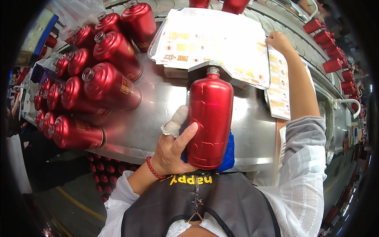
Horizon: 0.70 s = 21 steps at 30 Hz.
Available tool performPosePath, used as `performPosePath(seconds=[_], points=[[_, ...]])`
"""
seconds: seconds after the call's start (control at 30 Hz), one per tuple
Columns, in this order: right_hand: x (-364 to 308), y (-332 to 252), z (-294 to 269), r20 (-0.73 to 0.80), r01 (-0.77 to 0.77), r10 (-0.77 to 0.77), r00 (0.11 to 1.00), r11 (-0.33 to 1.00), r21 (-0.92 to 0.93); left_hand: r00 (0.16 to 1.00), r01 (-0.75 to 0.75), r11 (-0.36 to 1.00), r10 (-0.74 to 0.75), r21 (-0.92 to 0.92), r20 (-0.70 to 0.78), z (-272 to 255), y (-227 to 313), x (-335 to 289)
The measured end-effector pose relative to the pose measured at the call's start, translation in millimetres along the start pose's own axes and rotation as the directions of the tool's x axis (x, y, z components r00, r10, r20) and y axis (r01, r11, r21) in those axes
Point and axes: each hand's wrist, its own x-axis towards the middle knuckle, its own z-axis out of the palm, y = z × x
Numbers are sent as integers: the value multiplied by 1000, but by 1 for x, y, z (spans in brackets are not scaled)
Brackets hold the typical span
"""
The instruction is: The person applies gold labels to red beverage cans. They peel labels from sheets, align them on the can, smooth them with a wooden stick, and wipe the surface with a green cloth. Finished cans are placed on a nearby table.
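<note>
A glossy red glass bottle [210, 118] with a clear neck lies in front of me, its neck end at a dark angled metal rest [209, 65]. My left hand [173, 148] is wrapped around its lower left side, thumb on top; one finger wears a white cover. Under the bottle's base shows a blue cloth [227, 152]. My right hand [279, 41] reaches far right, fingers pinched at the edge of a stack of white printed sheets [215, 29] with gold and red designs. A second batch of printed sheets [278, 85] lies below that forearm.
Several red bottles [112, 85] stand on the left of the metal table [162, 98]. Beyond the sheets runs a slatted conveyor [256, 17], with red bottles [331, 49] along the far right. More bottles [104, 173] are below the table's left edge.
</note>
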Motion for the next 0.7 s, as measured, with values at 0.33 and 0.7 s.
performPosePath(seconds=[0.33, 0.7], points=[[-35, -90, -50, -196, 207, -115, 974, 799, 564, 990, 110, 987, -119, 121, 74, -5, 3, -11], [1, -87, 4, -451, 443, -387, 804, 896, 21, 980, 108, 972, -139, 209, 142, -6, 0, -7]])
